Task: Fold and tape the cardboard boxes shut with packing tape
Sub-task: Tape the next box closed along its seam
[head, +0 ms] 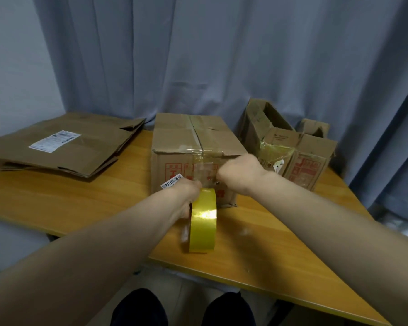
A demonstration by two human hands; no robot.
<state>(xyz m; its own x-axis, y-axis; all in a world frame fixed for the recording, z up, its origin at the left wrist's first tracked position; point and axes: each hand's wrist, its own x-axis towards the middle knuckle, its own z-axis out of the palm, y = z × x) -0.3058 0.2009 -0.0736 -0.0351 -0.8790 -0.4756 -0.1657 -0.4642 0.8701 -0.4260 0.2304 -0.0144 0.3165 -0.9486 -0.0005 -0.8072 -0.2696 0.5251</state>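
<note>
**A:** From the head view, which step is this?

**B:** The middle box (pixel 193 135) stands on the table (pixel 92 196) with its top seam already taped. The left hand (pixel 187 191) grips the yellow tape roll (pixel 203 220) against the front face. The right hand (pixel 240 171), fingers curled, seems to pinch the strip (pixel 204 170) run down that face.

**A:** And next?

**B:** Probably tearing the strip free and pressing its end flat.

A closed cardboard box (pixel 174 137) stands on the wooden worktop (pixel 80 196), with a clear tape strip (pixel 204 169) running down its near face. The left hand (pixel 186 191) grips a yellow tape roll (pixel 203 222) just before the box. The right hand (pixel 240 171), fingers curled, sits at the strip, its hold hidden. Flattened cardboard (pixel 64 147) lies left, open boxes (pixel 292 151) right.
</note>
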